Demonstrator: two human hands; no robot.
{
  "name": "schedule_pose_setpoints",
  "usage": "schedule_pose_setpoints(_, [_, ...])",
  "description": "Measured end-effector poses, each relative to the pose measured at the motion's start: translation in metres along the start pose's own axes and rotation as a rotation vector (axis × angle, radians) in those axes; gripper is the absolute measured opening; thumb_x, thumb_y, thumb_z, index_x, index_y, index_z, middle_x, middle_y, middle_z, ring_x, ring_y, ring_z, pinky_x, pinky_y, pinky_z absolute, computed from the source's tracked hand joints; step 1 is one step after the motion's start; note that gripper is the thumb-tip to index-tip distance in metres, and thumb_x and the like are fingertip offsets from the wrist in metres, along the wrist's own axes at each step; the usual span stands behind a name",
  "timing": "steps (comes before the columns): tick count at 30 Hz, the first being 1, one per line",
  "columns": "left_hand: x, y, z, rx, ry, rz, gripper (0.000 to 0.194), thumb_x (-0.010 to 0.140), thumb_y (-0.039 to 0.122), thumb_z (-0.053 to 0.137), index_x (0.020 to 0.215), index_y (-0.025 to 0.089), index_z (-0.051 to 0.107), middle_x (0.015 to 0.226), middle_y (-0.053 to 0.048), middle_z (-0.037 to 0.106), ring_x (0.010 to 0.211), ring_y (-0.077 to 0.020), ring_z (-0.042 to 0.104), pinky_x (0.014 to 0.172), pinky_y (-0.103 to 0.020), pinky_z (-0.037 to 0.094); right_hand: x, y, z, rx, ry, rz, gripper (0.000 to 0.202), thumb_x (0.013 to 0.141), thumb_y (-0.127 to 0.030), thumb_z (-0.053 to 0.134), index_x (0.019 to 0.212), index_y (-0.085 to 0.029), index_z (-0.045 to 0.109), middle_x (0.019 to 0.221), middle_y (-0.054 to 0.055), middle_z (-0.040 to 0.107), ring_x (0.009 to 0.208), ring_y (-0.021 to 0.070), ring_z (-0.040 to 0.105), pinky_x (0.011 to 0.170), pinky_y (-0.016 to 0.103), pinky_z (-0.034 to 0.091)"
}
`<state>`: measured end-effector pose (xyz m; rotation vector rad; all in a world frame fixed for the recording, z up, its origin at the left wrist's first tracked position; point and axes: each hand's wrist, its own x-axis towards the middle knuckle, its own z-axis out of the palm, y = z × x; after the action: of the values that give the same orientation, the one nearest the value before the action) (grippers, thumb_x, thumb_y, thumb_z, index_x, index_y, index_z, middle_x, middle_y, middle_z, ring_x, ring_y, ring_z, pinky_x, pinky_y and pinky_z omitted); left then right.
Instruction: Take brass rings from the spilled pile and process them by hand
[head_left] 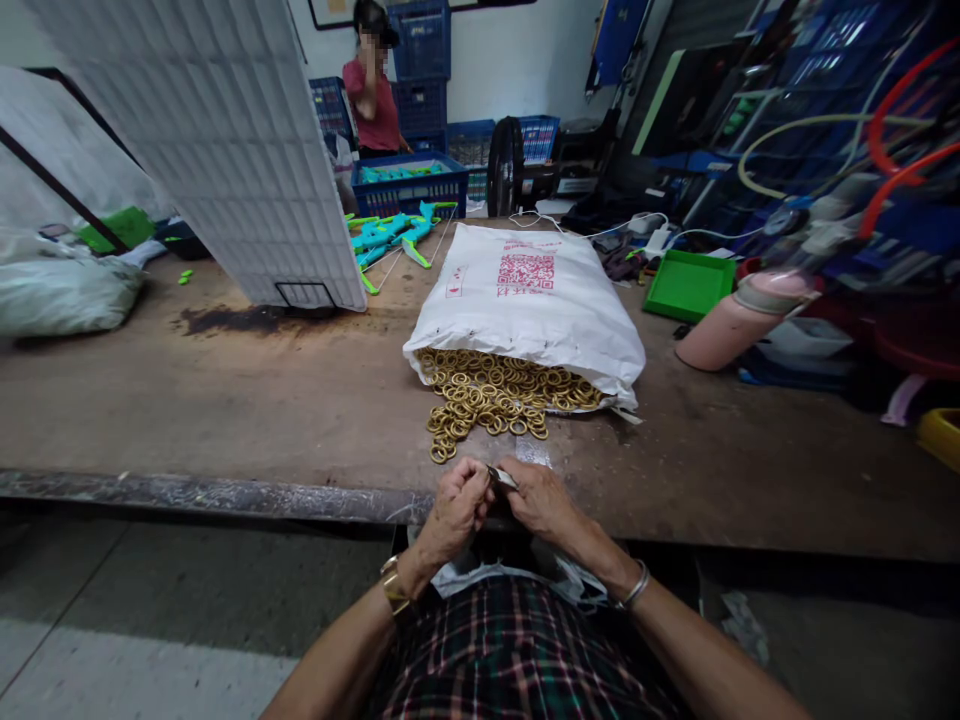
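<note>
Where the white sack (465, 310) gapes, golden rings (487, 405) spill out.

Centre frame: sack (525, 290) is lying on table (300, 400), rings (487, 400) resting in and before its mouth. Tray (690, 285) sitting right; fan (505, 165) standing behind.

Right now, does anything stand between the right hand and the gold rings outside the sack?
Nothing visible stands between the right hand and the spilled gold rings; only tabletop with a shiny patch lies between them.
</note>
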<state>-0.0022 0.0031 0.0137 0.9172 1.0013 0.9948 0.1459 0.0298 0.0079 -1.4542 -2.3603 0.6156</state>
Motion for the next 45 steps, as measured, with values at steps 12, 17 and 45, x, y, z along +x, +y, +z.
schedule_pose_setpoints(12, [-0.003,0.004,0.002,0.113,0.034,0.004,0.039,0.077,0.056,0.049,0.07,0.018,0.042,0.051,0.007,0.039,0.038,-0.004,0.031,0.037,-0.016,0.024,-0.003,-0.011,-0.005,-0.15,-0.028,0.082,0.028,0.064,-0.007,0.038,0.082,-0.018,0.057,0.074,0.006,0.064,0.065,0.017,0.053,0.058,0.026,0.028])
schedule_pose_setpoints(17, [-0.004,0.003,0.001,0.161,0.045,0.034,0.04,0.078,0.057,0.046,0.068,0.018,0.042,0.051,0.007,0.04,0.039,-0.0047,0.032,0.039,-0.018,0.026,-0.004,-0.012,-0.004,-0.14,-0.029,0.073,0.029,0.066,-0.008,0.038,0.084,-0.017,0.058,0.074,0.007,0.064,0.064,0.0168,0.052,0.058,0.026,0.027])
schedule_pose_setpoints(45, [-0.029,-0.001,-0.002,-0.544,-0.083,-0.278,0.029,0.068,0.024,0.065,0.092,0.017,0.051,0.069,0.0,0.057,0.049,-0.0078,0.051,0.037,-0.015,0.029,0.035,0.02,-0.007,-0.382,0.109,0.398,0.022,0.088,-0.028,0.037,0.105,-0.02,0.05,0.085,0.008,0.067,0.077,0.0204,0.062,0.061,0.028,0.032])
